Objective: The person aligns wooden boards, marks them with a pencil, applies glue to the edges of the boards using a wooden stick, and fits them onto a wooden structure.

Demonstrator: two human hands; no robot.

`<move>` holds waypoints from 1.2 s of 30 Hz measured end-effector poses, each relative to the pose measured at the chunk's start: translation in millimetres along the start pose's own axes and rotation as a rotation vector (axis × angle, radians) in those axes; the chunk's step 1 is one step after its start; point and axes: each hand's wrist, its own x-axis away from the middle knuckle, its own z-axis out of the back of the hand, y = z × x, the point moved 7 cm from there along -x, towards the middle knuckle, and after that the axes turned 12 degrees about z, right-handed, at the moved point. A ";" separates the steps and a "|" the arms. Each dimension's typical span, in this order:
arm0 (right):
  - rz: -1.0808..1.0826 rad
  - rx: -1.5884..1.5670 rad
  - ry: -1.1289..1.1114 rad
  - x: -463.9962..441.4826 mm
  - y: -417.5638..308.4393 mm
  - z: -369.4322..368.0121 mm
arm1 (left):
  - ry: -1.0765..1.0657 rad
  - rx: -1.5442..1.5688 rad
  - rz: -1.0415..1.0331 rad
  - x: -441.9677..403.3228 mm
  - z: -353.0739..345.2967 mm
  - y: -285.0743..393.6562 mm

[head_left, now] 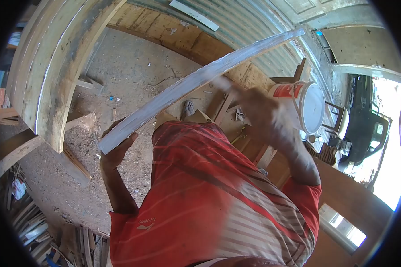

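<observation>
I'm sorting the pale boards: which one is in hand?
The long board, its lower end in the left hand; the shorter pale strip, by the corrugated metal, is untouched.

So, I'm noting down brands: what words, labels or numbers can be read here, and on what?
"LI-NING": on the red-and-grey striped shirt.
Pale marks on the red label of the white plastic bucket: too blurred to read.
No other text is readable.

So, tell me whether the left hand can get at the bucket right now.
Probably not: the left hand holds one end of the board, and the bucket is across on the right hand's side.
</observation>
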 end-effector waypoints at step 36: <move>-0.729 0.357 -0.392 240.1 226.7 4.5 | 0.159 -0.236 -0.045 -11.9 -11.8 19.2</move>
